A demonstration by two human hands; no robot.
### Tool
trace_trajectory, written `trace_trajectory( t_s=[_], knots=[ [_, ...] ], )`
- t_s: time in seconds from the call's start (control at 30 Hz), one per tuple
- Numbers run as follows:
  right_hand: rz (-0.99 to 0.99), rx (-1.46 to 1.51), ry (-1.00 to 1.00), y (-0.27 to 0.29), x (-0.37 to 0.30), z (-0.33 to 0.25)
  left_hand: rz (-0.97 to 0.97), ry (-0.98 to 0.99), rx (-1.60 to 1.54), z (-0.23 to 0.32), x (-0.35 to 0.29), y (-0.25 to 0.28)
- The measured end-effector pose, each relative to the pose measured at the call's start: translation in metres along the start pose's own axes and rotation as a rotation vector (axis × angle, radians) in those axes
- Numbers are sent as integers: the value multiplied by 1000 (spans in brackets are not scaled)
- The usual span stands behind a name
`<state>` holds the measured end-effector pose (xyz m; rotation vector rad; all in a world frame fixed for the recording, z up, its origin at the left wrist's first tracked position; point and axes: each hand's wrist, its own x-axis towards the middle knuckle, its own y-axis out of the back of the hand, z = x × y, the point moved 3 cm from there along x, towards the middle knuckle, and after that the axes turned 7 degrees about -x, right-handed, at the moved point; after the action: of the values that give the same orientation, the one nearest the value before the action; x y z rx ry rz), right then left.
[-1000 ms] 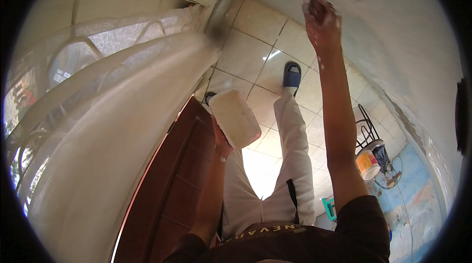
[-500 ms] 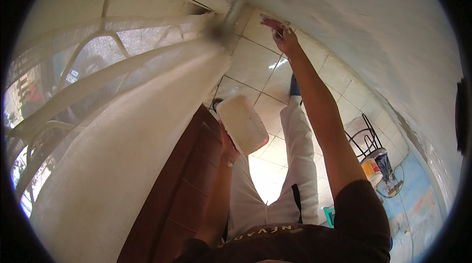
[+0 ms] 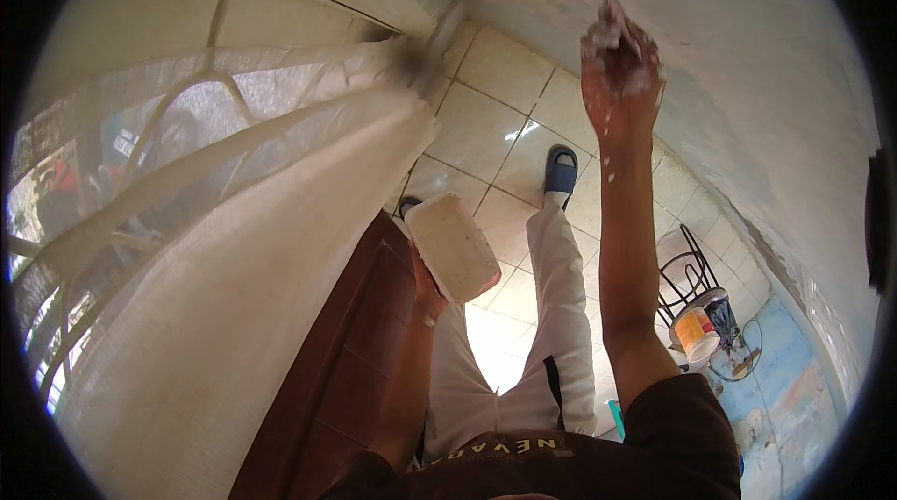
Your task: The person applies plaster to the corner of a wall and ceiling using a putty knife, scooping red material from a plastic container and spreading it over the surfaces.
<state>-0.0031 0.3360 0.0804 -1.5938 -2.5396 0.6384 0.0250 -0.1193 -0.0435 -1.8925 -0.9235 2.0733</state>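
Your right hand closes on thin blade near wall; your left hand grips tray, lower left, long axis far-left to near-right.

At the bottom of the frame, a dark brown short-sleeved shirt bore pale yellow lettering. Off-white trousers carried a black stripe; dark blue sandals showed mid-frame. White residue spotted the right grip.

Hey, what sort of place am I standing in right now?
Probably a room in a home: there's a long pale curtain, a floor of pale square tiles, and a patchy, whitish wall.
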Motion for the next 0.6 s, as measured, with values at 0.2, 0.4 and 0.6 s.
trace_trajectory(
  t_s=[0.2,0.4,0.6],
  knots=[
    [-23,-400,111,44,-48,148,-5,-49,84,6,-4,17],
    [172,293,-533,67,21,362,29,-49,96,15,-1,30],
    [110,-119,-212,72,119,422,62,-31,143,15,13,41]
  ],
)
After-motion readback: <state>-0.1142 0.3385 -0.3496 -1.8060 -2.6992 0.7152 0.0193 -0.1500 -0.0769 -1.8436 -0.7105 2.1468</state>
